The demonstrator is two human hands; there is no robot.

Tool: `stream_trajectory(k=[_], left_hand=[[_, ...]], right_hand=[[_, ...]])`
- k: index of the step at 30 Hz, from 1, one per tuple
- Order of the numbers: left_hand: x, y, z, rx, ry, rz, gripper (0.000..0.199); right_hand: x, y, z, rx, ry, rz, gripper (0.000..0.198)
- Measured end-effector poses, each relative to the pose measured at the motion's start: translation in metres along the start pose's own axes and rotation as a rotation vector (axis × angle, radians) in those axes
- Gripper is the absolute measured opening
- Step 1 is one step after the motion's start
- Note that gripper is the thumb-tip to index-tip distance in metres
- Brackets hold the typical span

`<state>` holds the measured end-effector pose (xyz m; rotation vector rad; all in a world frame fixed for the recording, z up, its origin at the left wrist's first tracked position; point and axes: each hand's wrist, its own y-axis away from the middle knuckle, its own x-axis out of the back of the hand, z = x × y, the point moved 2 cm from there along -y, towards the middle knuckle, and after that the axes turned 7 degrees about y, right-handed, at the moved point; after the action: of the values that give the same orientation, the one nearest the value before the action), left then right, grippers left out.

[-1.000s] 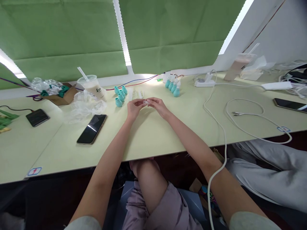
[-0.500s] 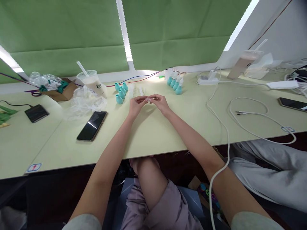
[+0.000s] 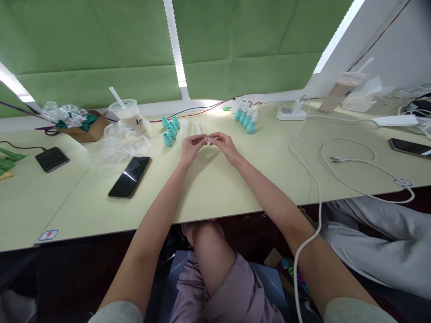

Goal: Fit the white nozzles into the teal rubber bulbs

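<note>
My left hand (image 3: 191,149) and my right hand (image 3: 225,146) meet above the table, both closed in a pinch. Between their fingertips is a small whitish, translucent piece (image 3: 208,140), mostly covered by the fingers. Just beyond the hands, small clear and white pieces (image 3: 198,128) lie in rows on the tabletop. Several turquoise rubber bulbs with open necks (image 3: 167,139) stand to the left of them. At the right, more turquoise bulbs (image 3: 250,127) stand in a line, each fitted with a clear tip.
A phone (image 3: 129,177) and a crumpled plastic bag (image 3: 119,146) lie left, near a drink cup (image 3: 128,115) and a cardboard box (image 3: 87,130). To the right, a white cable (image 3: 316,179) runs from a power strip (image 3: 291,115) over the table edge. Someone's grey-clad leg (image 3: 373,237) is at right.
Almost nothing differs. Both hands stay pinched together at the same spot, and the view has shifted very slightly.
</note>
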<state>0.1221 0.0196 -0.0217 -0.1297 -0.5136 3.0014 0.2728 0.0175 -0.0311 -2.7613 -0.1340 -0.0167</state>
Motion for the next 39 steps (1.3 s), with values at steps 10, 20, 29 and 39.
stream_trajectory(k=[10,20,29,39], left_hand=[[0.0,0.0,-0.001,-0.035,-0.049,-0.027,0.041],[0.001,-0.001,0.001,-0.029,0.014,-0.137,0.045],[0.01,-0.01,-0.006,-0.08,-0.063,-0.055,0.035],[0.011,-0.007,-0.008,0.062,0.06,-0.137,0.042]], right_hand=[[-0.002,0.003,-0.005,-0.031,0.056,0.033,0.038],[0.002,0.001,-0.003,-0.102,-0.132,0.016,0.037],[0.018,-0.001,-0.017,-0.085,0.397,0.035,0.029],[0.06,0.006,-0.007,-0.193,1.274,0.03,0.027]])
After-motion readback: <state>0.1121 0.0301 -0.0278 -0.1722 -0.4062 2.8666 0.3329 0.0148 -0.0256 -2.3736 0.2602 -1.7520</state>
